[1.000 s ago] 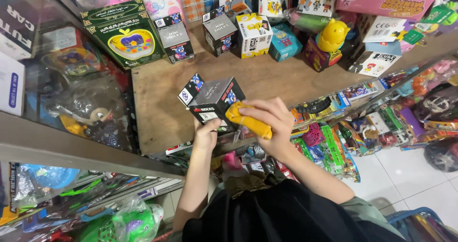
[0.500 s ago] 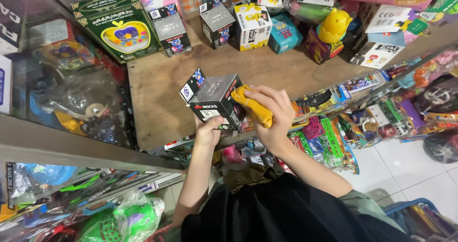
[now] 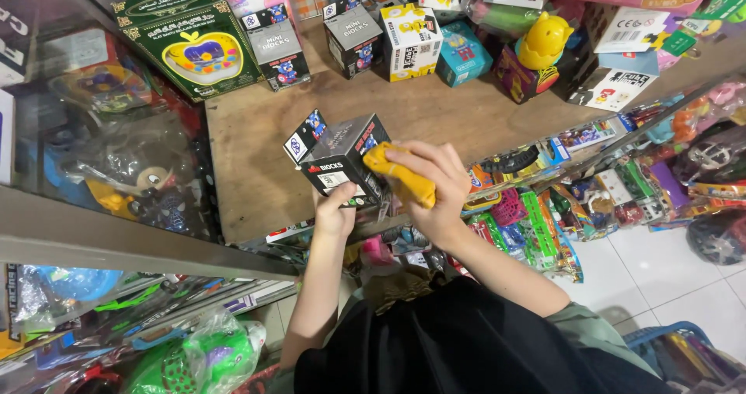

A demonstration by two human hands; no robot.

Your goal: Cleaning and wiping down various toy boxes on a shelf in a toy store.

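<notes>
My left hand (image 3: 336, 211) grips a small black toy box (image 3: 342, 157) from below, holding it tilted over the front edge of a wooden shelf (image 3: 256, 153). My right hand (image 3: 435, 188) holds a crumpled yellow cloth (image 3: 400, 176) pressed against the box's right side. A second small black box (image 3: 303, 137) sits just behind and to the left of the held one, touching it.
At the back of the shelf stand more small boxes (image 3: 353, 40), a white and yellow box (image 3: 412, 40), a green flat box with a yellow apple shape (image 3: 194, 44) and a yellow toy (image 3: 544, 40). Packed toys hang below the shelf (image 3: 544, 215). White tile floor (image 3: 668, 270) lies at right.
The yellow cloth in my right hand has slid along the box's side, from its lower edge up to its right face. The left hand has kept its hold on the box.
</notes>
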